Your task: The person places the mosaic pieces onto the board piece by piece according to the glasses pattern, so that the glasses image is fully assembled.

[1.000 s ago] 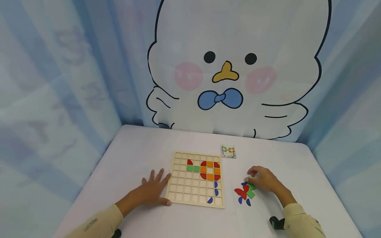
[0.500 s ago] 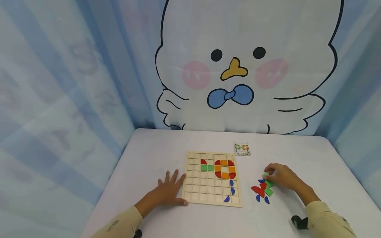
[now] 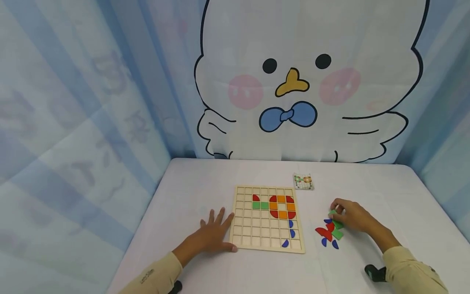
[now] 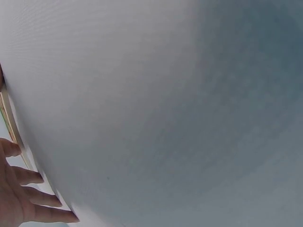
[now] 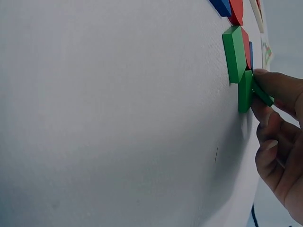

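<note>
A wooden grid board (image 3: 253, 232) lies on the table, with red, orange, green and blue tiles in some of its cells. At its left edge my left hand (image 3: 210, 237) rests with fingers spread, the index fingertip and thumb by the frame; the left wrist view catches the fingers (image 4: 33, 196) beside the rim. My right hand (image 3: 354, 215) pinches a green tile (image 5: 263, 93) between thumb and fingers, and the tile is tilted. Below it lie more green tiles (image 5: 234, 54), red tiles (image 3: 324, 233) and blue half-round tiles (image 3: 335, 244) in a loose pile.
Behind the board's right corner sits a small pattern card (image 3: 303, 181). A white cloth covers the table (image 3: 205, 175). Printed curtains (image 3: 110, 122) stand at the back and both sides. A dark object (image 3: 375, 273) shows at the right sleeve.
The head view has turned, so the scene shifts right in it. My right hand stays at the pile and now has a green tile pinched and slightly raised. The left hand keeps its place.
</note>
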`<action>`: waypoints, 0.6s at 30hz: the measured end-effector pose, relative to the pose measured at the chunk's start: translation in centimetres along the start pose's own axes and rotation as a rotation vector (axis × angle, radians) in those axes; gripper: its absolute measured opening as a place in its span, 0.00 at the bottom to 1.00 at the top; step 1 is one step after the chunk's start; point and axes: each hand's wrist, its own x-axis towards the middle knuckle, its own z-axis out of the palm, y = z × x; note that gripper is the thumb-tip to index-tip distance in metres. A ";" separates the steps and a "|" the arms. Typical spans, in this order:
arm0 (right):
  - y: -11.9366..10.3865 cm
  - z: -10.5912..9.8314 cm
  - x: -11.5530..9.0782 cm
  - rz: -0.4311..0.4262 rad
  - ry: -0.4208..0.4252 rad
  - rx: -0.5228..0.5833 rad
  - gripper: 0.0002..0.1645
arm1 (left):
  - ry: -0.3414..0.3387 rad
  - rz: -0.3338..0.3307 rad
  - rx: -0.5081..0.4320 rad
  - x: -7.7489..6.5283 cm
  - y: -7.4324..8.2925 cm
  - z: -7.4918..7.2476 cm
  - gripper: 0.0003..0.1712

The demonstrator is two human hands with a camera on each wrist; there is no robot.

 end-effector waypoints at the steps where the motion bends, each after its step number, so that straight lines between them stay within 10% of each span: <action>1: -0.1 0.0 0.0 -0.002 -0.003 0.006 0.13 | -0.001 0.000 0.002 0.1 0.0 0.0 0.64; 18: -1.9 -0.4 0.8 -0.020 0.010 0.218 0.21 | -0.004 -0.001 -0.009 -0.3 0.2 -0.3 0.63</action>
